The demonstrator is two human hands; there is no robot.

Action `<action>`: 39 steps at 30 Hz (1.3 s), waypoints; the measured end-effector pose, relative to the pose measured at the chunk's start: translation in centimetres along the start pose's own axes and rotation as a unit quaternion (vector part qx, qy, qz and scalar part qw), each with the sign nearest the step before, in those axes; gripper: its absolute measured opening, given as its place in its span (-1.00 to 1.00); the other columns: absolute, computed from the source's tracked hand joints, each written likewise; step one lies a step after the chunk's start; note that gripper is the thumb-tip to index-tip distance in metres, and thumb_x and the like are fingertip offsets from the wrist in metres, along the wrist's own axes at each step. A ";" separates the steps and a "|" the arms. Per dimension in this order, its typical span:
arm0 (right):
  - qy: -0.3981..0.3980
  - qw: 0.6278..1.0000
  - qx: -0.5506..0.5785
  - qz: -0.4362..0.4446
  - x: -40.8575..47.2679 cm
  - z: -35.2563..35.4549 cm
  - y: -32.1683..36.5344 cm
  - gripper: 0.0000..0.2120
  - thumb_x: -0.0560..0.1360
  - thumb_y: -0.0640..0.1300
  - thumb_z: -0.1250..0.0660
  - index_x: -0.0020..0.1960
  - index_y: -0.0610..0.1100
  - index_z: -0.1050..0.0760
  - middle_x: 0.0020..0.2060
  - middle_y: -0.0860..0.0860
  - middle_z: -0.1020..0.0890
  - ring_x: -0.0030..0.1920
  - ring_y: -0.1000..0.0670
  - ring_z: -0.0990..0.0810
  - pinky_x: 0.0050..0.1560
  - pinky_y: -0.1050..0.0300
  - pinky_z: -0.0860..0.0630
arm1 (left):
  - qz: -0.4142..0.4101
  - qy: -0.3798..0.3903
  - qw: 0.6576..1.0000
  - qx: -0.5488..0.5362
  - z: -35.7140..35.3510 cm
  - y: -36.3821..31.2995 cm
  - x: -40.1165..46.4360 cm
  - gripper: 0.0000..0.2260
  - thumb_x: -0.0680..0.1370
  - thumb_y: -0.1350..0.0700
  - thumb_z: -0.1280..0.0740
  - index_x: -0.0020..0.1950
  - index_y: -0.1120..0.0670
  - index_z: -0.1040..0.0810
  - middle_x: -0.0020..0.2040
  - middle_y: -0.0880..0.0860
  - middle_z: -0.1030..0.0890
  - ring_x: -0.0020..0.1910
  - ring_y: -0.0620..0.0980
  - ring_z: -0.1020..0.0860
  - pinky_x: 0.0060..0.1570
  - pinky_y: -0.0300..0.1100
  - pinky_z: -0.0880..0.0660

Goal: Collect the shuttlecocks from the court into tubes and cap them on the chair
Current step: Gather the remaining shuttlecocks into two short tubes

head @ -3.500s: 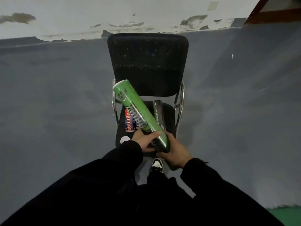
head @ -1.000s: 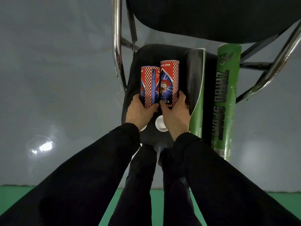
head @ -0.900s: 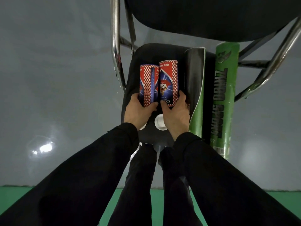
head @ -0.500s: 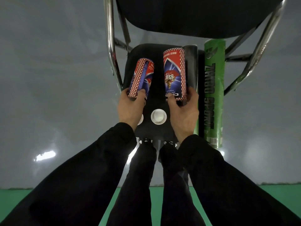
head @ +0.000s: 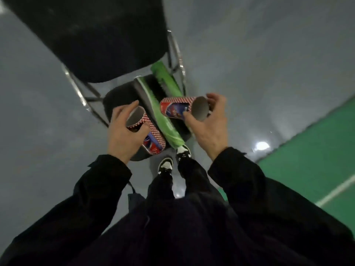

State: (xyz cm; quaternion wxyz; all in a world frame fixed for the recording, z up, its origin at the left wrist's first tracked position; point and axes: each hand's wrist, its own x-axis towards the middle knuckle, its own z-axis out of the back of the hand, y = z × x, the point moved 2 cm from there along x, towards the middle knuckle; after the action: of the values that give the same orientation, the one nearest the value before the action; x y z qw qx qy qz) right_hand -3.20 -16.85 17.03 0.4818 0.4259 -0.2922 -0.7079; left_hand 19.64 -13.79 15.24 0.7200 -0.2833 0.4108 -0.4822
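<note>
My left hand (head: pixel 123 135) grips a short red-patterned tube (head: pixel 148 131), its open grey mouth turned up toward me. My right hand (head: pixel 209 123) holds a second red tube (head: pixel 178 108) lying sideways, open end facing me. Both tubes are lifted above the black chair seat (head: pixel 117 95). Two long green tubes stay on the seat: one (head: pixel 163 120) runs diagonally between my hands, the other (head: pixel 165 79) lies further back by the chair frame. The view is blurred by motion.
The chair's black backrest (head: pixel 92 37) fills the upper left, with chrome frame rods (head: pixel 76 87) beside it. Grey floor surrounds the chair. A green court surface (head: pixel 317 154) with a white line lies at the right. My shoes (head: pixel 172 158) stand just in front of the chair.
Both hands have lifted the red tubes off the seat and turned their open ends toward me. The view has swung and tilted; the white caps on the seat are out of sight.
</note>
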 end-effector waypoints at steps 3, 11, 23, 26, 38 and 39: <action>-0.066 0.997 -0.040 0.021 -3.2 4.2 -0.9 -0.37 0.40 -0.06 -0.60 0.35 -0.07 -0.37 0.15 0.08 -0.53 0.07 0.14 -0.56 0.07 0.25 -0.56 | -0.073 0.146 0.987 0.005 -3.1 -4.2 -1.3 -0.27 0.45 0.11 -0.58 0.53 -0.10 -0.30 0.33 -0.07 -0.47 0.24 -0.33 -0.48 0.22 -0.41 -0.42; -0.269 0.960 -0.053 -0.058 -15.8 18.0 -9.2 -0.23 0.41 0.00 -0.55 0.51 -0.05 -0.27 0.37 0.00 -0.47 0.30 0.02 -0.49 0.29 0.09 -0.49 | -0.233 0.367 0.892 0.127 -16.8 -15.0 -10.6 -0.15 0.24 -0.16 -0.67 0.39 -0.23 -0.27 0.14 -0.09 -0.59 0.07 -0.16 -0.61 0.15 -0.08 -0.57; -0.428 0.879 -0.027 -0.209 -40.6 39.9 -28.2 -0.08 0.43 -0.04 -0.51 0.61 0.10 -0.03 0.31 -0.07 -0.56 0.23 -0.09 -0.56 0.26 0.00 -0.53 | -0.549 0.573 0.455 0.404 -45.2 -24.0 -43.2 -0.41 0.41 -0.28 -0.46 0.33 -0.12 -0.33 0.17 -0.06 -0.59 0.07 0.05 -0.62 0.05 -0.04 -0.56; -0.460 0.860 0.034 -0.219 -46.2 45.0 -32.5 -0.12 0.46 0.02 -0.48 0.63 0.09 -0.07 0.43 0.00 -0.48 0.40 0.02 -0.47 0.38 0.11 -0.44 | -0.564 0.573 0.434 0.406 -51.4 -25.0 -50.0 -0.50 0.37 -0.28 -0.45 0.13 -0.12 -0.31 0.02 -0.08 -0.59 -0.06 0.06 -0.61 -0.04 0.02 -0.58; -0.568 0.739 0.158 -0.325 -57.8 60.2 -50.1 -0.43 0.57 0.05 -0.37 0.53 0.08 -0.28 0.44 0.08 -0.44 0.25 0.15 -0.52 0.26 0.03 -0.54 | -0.587 0.597 0.386 0.387 -74.5 -30.5 -68.9 -0.33 0.35 -0.49 -0.30 0.27 -0.08 -0.38 0.17 -0.02 -0.67 0.01 0.00 -0.65 0.03 -0.01 -0.63; -0.559 0.740 0.162 -0.336 -58.1 61.8 -51.7 -0.45 0.58 0.04 -0.36 0.53 0.08 -0.30 0.43 0.07 -0.44 0.22 0.15 -0.53 0.24 0.03 -0.56 | -0.590 0.598 0.378 0.389 -76.6 -31.1 -70.3 -0.33 0.37 -0.47 -0.32 0.29 -0.06 -0.38 0.18 -0.01 -0.66 0.03 0.00 -0.65 0.04 0.00 -0.63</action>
State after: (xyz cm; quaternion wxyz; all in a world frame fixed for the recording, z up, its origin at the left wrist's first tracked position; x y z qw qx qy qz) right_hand -70.27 56.32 21.92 -0.1140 0.0959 -0.4571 -0.8768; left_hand -74.83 38.87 24.14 -0.1477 0.2190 0.2312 -0.9364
